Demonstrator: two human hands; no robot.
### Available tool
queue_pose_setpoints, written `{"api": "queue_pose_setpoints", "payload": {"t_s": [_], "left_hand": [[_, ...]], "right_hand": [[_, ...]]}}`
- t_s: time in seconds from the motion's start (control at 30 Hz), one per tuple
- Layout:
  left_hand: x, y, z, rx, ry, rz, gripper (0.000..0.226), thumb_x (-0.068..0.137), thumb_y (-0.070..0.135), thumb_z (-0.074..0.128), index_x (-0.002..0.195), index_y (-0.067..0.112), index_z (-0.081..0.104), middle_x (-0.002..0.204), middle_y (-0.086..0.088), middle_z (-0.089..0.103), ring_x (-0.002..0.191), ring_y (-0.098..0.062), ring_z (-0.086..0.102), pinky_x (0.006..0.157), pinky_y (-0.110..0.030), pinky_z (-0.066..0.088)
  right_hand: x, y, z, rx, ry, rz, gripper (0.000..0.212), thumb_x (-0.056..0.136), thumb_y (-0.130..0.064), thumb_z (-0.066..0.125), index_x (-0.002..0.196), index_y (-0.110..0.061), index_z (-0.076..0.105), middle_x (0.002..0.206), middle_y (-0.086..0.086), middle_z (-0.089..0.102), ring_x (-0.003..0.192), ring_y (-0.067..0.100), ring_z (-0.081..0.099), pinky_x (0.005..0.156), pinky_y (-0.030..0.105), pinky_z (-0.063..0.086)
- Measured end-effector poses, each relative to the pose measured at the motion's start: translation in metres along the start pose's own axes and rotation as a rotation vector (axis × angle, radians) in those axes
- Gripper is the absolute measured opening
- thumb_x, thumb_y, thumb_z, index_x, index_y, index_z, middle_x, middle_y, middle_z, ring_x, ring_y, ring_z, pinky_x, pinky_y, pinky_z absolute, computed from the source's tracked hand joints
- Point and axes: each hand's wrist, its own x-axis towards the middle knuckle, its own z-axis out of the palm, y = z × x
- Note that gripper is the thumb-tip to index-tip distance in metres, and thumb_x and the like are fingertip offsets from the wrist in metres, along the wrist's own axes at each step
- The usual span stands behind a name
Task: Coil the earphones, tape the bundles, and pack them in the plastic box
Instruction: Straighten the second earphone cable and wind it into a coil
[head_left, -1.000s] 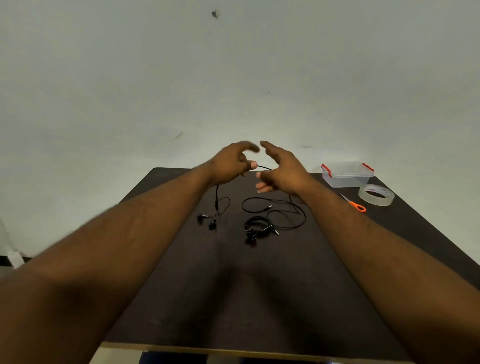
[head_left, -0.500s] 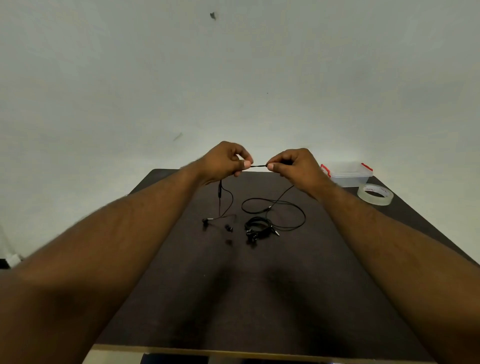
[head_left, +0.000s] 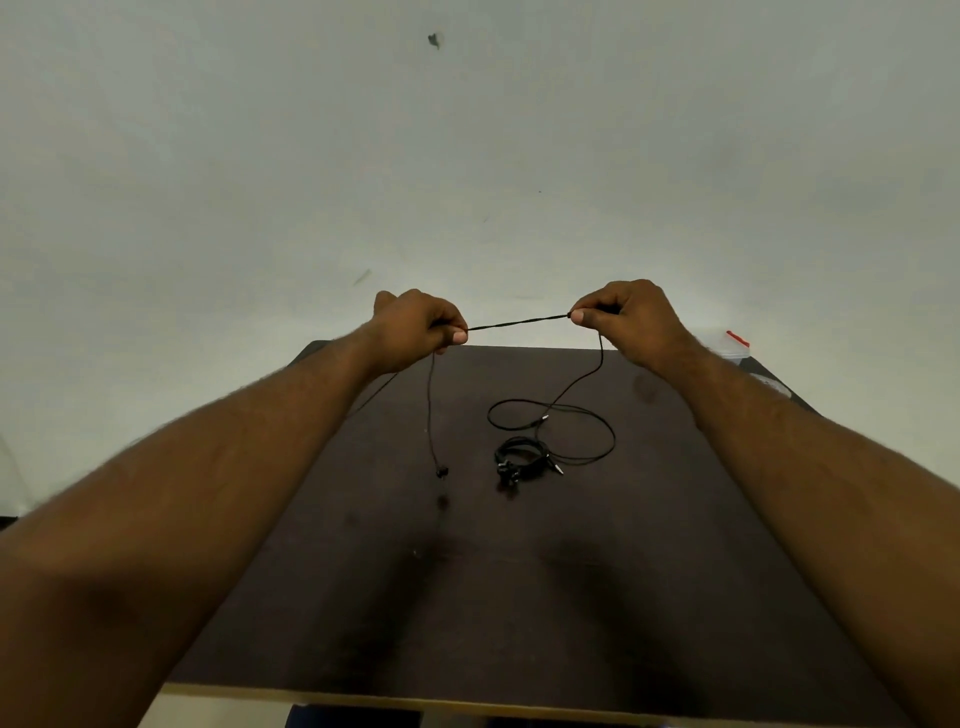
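Observation:
My left hand (head_left: 423, 325) and my right hand (head_left: 626, 314) each pinch a black earphone cable (head_left: 519, 323), stretched taut between them above the table's far edge. From my left hand the cable hangs down to an earbud (head_left: 442, 472) just over the table. From my right hand it drops into a loose loop (head_left: 558, 423) on the tabletop. A second earphone lies coiled in a small black bundle (head_left: 522, 460) beside that loop. The clear plastic box (head_left: 733, 345) with red clips peeks out behind my right wrist.
The dark brown table (head_left: 467, 597) reaches from the near edge to the pale wall. A roll of clear tape (head_left: 774, 385) is mostly hidden behind my right forearm at the table's right edge.
My hands have moved apart and risen, drawing the cable into a longer taut line. The earbud end has lifted off the table. The scissors and most of the tape are now hidden by my right arm.

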Motion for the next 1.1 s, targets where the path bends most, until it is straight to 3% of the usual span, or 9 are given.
{"api": "queue_pose_setpoints", "payload": {"t_s": [0.1,0.27,0.43,0.53,0.63,0.7,0.8,0.9,1.1], "left_hand": [[0.001,-0.004,0.003,-0.016,0.007,-0.010,0.013,0.094,0.040,0.057,0.093,0.034,0.069,0.073,0.012,0.067,0.088,-0.006,0.059,0.094,-0.035,0.023],[0.005,-0.009,0.008,0.086,0.001,-0.031,0.017,0.094,0.043,0.055,0.098,0.037,0.070,0.072,0.012,0.063,0.096,-0.022,0.051,0.092,-0.037,0.029],[-0.014,-0.036,0.001,0.174,0.009,-0.150,0.029,0.097,0.026,0.048,0.075,0.032,0.066,0.067,0.011,0.065,0.088,-0.018,0.059,0.089,-0.034,0.030],[-0.022,-0.055,0.003,0.179,0.035,-0.200,0.035,0.097,0.025,0.043,0.074,0.041,0.063,0.067,0.024,0.065,0.090,-0.021,0.058,0.079,-0.030,0.027],[-0.022,-0.054,0.006,0.238,0.051,-0.193,0.037,0.097,0.021,0.043,0.071,0.041,0.060,0.065,0.020,0.062,0.093,-0.023,0.053,0.076,-0.028,0.023],[-0.022,-0.055,0.005,0.285,0.071,-0.194,0.037,0.096,0.016,0.043,0.073,0.039,0.062,0.073,0.014,0.060,0.099,-0.024,0.050,0.080,-0.027,0.020],[-0.024,-0.056,0.003,0.403,0.068,-0.255,0.027,0.093,0.015,0.050,0.084,0.036,0.066,0.096,0.006,0.054,0.114,-0.025,0.039,0.106,-0.039,0.010],[-0.024,-0.044,0.002,0.657,0.030,-0.303,0.012,0.092,0.022,0.058,0.092,0.032,0.065,0.107,-0.004,0.054,0.123,-0.021,0.024,0.109,-0.050,-0.004],[-0.025,-0.038,0.003,0.824,0.018,-0.321,0.015,0.095,0.027,0.053,0.103,0.031,0.066,0.103,-0.002,0.065,0.128,-0.019,0.035,0.112,-0.058,-0.002]], "right_hand": [[0.001,0.004,-0.005,-0.005,0.021,0.009,0.010,0.085,-0.017,0.070,0.093,-0.014,0.076,0.084,-0.007,0.067,0.082,0.003,0.060,0.073,0.014,0.042],[0.000,0.005,-0.007,-0.006,0.073,0.018,0.010,0.085,-0.016,0.070,0.093,-0.012,0.076,0.086,-0.004,0.067,0.078,0.001,0.059,0.070,0.013,0.040],[-0.012,0.029,-0.039,-0.081,0.184,0.072,0.016,0.088,-0.014,0.067,0.099,-0.006,0.074,0.091,0.000,0.067,0.086,0.010,0.060,0.073,0.011,0.040],[-0.020,0.041,-0.042,-0.109,0.161,0.085,0.014,0.088,-0.013,0.067,0.097,-0.006,0.075,0.090,-0.001,0.067,0.088,0.011,0.060,0.067,-0.002,0.036],[-0.022,0.043,-0.038,-0.103,0.170,0.104,0.015,0.088,-0.013,0.066,0.098,-0.005,0.074,0.091,-0.001,0.067,0.088,0.010,0.059,0.066,-0.002,0.034],[-0.022,0.046,-0.038,-0.107,0.177,0.111,0.016,0.088,-0.015,0.066,0.099,-0.006,0.075,0.095,0.002,0.069,0.089,0.009,0.059,0.068,0.001,0.035],[-0.023,0.048,-0.038,-0.105,0.159,0.114,0.017,0.088,-0.016,0.066,0.099,-0.006,0.074,0.096,0.003,0.070,0.088,0.008,0.059,0.067,0.001,0.034],[-0.023,0.046,-0.032,-0.085,0.150,0.118,0.017,0.089,-0.016,0.066,0.100,-0.006,0.074,0.098,0.004,0.071,0.090,0.010,0.059,0.069,0.005,0.036],[-0.024,0.047,-0.030,-0.096,0.133,0.113,0.018,0.088,-0.016,0.066,0.100,-0.005,0.074,0.101,0.008,0.072,0.090,0.010,0.059,0.071,0.007,0.037]]}}
